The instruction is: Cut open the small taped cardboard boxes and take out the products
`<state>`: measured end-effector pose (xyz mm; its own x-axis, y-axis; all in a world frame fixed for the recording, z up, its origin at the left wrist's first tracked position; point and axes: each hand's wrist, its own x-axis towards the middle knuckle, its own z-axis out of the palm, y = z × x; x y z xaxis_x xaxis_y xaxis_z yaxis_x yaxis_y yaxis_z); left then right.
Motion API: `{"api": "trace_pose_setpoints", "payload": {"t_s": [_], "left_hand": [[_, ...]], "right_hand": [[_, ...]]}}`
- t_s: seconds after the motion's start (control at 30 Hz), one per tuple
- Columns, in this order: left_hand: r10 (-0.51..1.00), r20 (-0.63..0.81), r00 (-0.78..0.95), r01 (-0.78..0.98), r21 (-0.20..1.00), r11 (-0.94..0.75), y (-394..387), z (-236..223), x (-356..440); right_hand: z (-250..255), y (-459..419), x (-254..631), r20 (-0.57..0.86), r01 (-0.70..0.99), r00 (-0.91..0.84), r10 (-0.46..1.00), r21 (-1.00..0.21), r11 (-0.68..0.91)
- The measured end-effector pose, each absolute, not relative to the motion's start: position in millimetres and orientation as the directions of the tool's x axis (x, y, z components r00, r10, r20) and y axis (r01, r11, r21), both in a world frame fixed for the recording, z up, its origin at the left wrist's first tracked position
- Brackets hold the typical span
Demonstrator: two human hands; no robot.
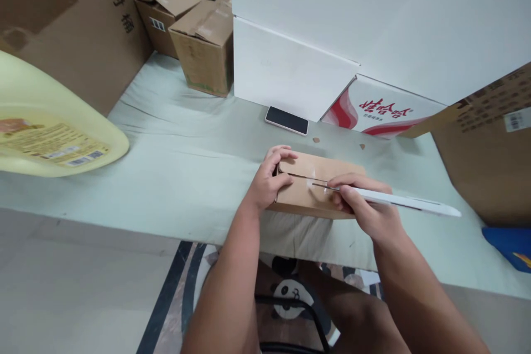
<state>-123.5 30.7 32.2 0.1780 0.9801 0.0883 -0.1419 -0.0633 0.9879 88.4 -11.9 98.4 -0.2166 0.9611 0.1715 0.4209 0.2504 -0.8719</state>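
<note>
On the left a pale yellow bottle [53,116] leans in over the cloth-covered table [166,177]; right of it, the left hand [267,182] clasps the left end of a small cardboard box [307,199] near the table's front edge. The right hand [369,207], over the box's other end, pinches a slim white tool [409,203], thin dark tip at the top seam [303,177].

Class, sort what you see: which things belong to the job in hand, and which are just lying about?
Belonging to the job:
- small brown box, held by the left hand
- white knife, held in the right hand

Just lying about:
- phone
- yellow bottle
- small brown scraps
- stacked white boxes
</note>
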Motion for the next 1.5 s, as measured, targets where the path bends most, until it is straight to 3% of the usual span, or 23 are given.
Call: {"api": "trace_pose_setpoints", "payload": {"t_s": [0.33,0.6,0.8,0.93,1.07,1.13,1.2,1.27,1.33,1.4,1.5], "left_hand": [[0.980,0.085,0.182,-0.123,0.990,-0.063,30,32,-124],[0.984,0.075,0.162,-0.109,0.992,-0.057,31,34,-123],[0.987,0.075,0.140,-0.113,0.992,-0.059,31,32,-121],[0.992,0.032,0.122,-0.208,0.978,-0.006,31,31,-118],[0.994,-0.011,0.107,-0.304,0.952,0.043,31,31,-115],[0.996,0.005,0.093,-0.336,0.941,0.027,31,31,-114],[0.995,0.017,0.097,-0.359,0.933,0.019,32,30,-114],[0.995,0.020,0.097,-0.363,0.932,0.016,32,29,-113],[0.997,0.017,0.081,-0.359,0.933,0.013,33,28,-112],[0.998,0.018,0.053,-0.368,0.930,0.003,34,27,-111],[0.999,0.029,0.025,-0.391,0.920,-0.017,35,27,-109]], "right_hand": [[104,-5,69,0.304,0.655,-0.244,0.921,-0.649,0.388],[102,-4,70,0.290,0.711,-0.228,0.929,-0.603,0.363],[105,-5,79,0.316,0.679,-0.196,0.928,-0.639,0.361],[102,-5,95,0.281,0.698,-0.077,0.957,-0.670,0.253],[98,-14,131,0.212,0.542,0.075,0.974,-0.829,0.139],[90,-22,158,0.262,0.438,0.269,0.927,-0.890,0.125],[72,-31,190,0.291,0.452,0.480,0.828,-0.891,0.051],[45,-39,221,0.303,0.609,0.558,0.772,-0.782,-0.133],[13,-45,249,0.281,0.776,0.489,0.826,-0.573,-0.264],[-15,-49,270,0.219,0.862,0.389,0.895,-0.430,-0.269],[-36,-51,279,0.180,0.887,0.323,0.929,-0.398,-0.232]]}}
